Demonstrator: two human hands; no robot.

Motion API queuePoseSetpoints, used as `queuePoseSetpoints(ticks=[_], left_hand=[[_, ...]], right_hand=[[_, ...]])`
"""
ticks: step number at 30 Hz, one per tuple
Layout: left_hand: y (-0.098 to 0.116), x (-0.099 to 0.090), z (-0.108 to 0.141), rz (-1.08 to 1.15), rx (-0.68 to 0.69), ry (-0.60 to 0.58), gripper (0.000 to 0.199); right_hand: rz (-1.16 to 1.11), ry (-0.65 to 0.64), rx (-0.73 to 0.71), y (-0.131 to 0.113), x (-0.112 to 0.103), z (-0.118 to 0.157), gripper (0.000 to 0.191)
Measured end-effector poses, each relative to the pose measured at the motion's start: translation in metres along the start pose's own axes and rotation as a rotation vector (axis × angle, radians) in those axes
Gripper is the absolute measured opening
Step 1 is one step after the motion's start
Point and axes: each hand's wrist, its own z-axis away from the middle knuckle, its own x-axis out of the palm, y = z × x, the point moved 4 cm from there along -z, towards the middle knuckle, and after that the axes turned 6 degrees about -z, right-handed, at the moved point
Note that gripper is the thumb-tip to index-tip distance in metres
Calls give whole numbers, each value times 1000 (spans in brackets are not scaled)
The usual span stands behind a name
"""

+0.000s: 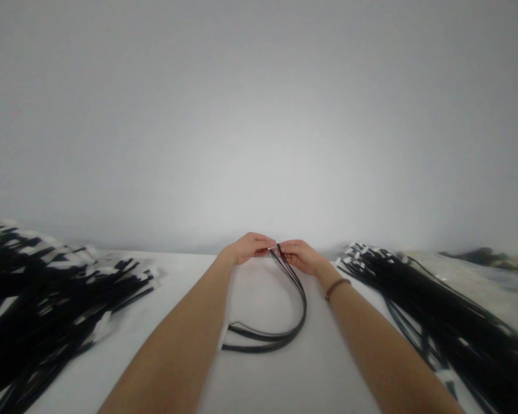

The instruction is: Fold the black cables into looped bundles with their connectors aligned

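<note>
Pinching the top ends of some long black cables (303,302), the left hand (250,248) and right hand (300,257) each keep a tight grip. The cables bend down in a loop on the white surface (328,368). A big black pile (47,287) lies left of the loop, and another black pile (435,305) lies right of it.

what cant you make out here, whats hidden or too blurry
Head view, the only one:
Ends of the black strips: hidden by the fingers of the left hand and right hand.
Left pile of strips: blurred, cut off by the left edge.
Right pile of strips: cut off by the right and bottom edges.
Dark thing at back right: too blurred and small to name.
</note>
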Motion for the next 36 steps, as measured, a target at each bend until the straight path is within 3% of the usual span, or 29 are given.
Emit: queuePoseSetpoints(ticks=[21, 36], left_hand=[[2, 1, 0, 39, -18, 14, 30], [-3, -2, -3, -42, 45, 28, 35]], right_hand=[[58, 67, -7, 0, 1, -1, 10], [222, 51, 50, 0, 11, 0, 32]])
